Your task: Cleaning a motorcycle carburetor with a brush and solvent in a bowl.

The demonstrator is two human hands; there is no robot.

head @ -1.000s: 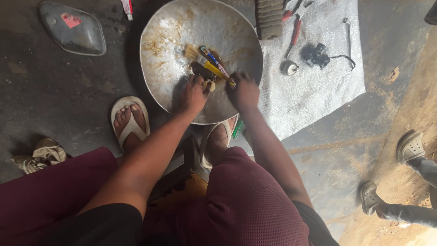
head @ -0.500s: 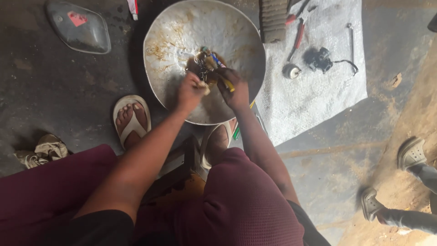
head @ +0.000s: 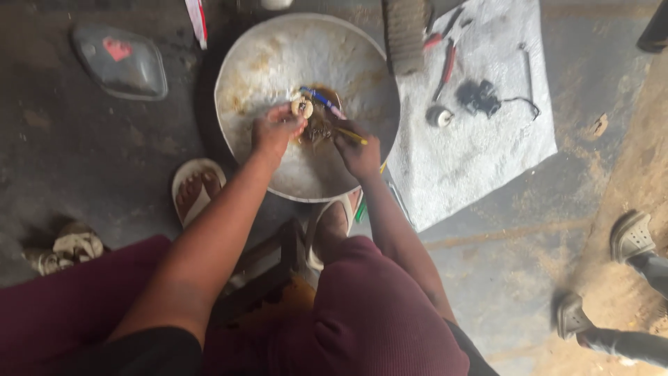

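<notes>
Two hands are at work over the big round metal basin that sits on the concrete floor. A second ago both were pressed low at the near rim of the basin, onto a dark part with coloured tools lying on it. Now they have come up toward the basin's middle, and the part has come with them.

The left hand has its fingers pinched shut on a small pale ring-shaped piece, held up at the top of the greasy dark part. The right hand has its fingers closed round a thin yellow-handled tool, whose tip points into that same part. A blue-handled tool lies just beyond, touching the pile (whether it is loose or caught in the part, I cannot tell).

As a judgement, the shift from pressing down to lifting and picking suggests the pale piece has been worked free of the dark part, or nearly so.

On the grey cloth spread along the basin's right edge lie red-handled pliers, a small black part with a wire and a stiff brush. A clear plastic cover rests on the floor toward the far left corner. Another person's shoes stand at the right edge.
</notes>
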